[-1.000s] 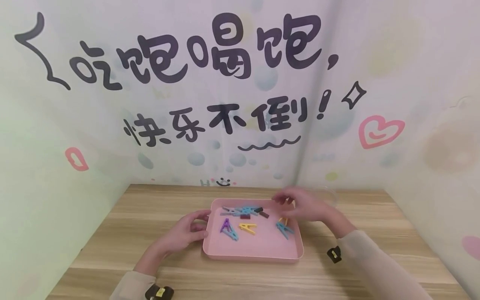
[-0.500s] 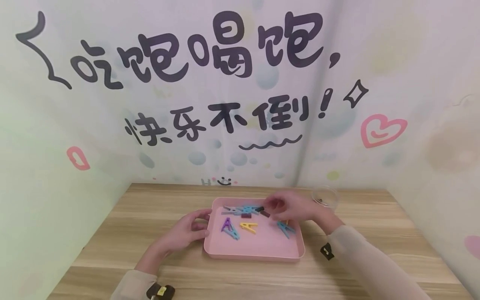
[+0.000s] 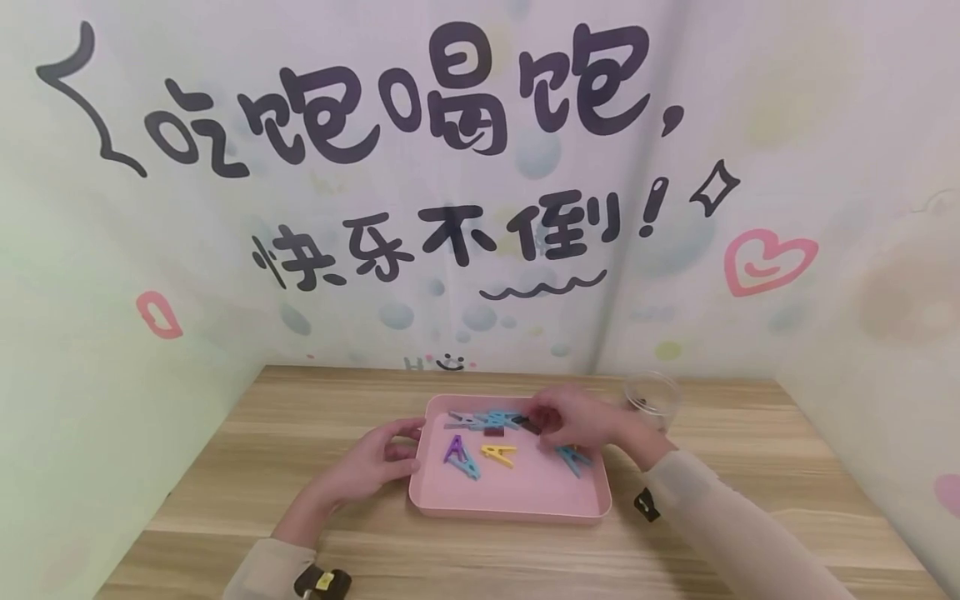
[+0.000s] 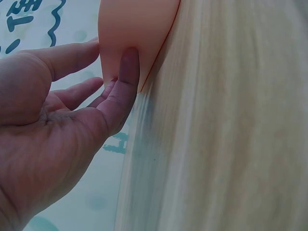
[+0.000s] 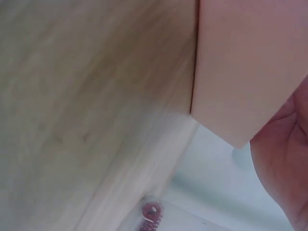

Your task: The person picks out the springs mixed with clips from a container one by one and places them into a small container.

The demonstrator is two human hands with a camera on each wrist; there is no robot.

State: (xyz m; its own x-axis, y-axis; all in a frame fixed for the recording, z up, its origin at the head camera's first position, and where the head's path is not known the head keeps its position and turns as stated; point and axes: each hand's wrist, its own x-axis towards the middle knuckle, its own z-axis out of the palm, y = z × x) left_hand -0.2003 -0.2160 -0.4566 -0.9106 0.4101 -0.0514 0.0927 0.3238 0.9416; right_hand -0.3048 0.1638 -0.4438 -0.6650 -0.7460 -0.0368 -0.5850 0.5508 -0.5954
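A shallow pink tray (image 3: 517, 500) lies on the table. My left hand (image 3: 375, 457) touches the outside of its left wall; in the left wrist view the fingertips (image 4: 129, 60) press on the wall near a corner. Over the tray's back right part is my right hand (image 3: 573, 417), fingers bent down by small dark brown pieces (image 3: 528, 424); whether they pinch one is hidden. Blue and greyish clothespins (image 3: 491, 419) lie in a heap at the back. A purple clothespin (image 3: 455, 448), a yellow clothespin (image 3: 498, 453) and a blue clothespin (image 3: 573, 460) lie nearer the front.
A clear round container (image 3: 651, 396) stands behind the tray on the right; a dark red coiled item (image 5: 150, 216) shows in it in the right wrist view. The wooden table (image 3: 337, 550) ends at a printed wall (image 3: 360, 333).
My right hand has moved left and slightly down, from the tray's back right corner to the dark pieces. The clear container has come out from behind it. My left hand stays on the tray.
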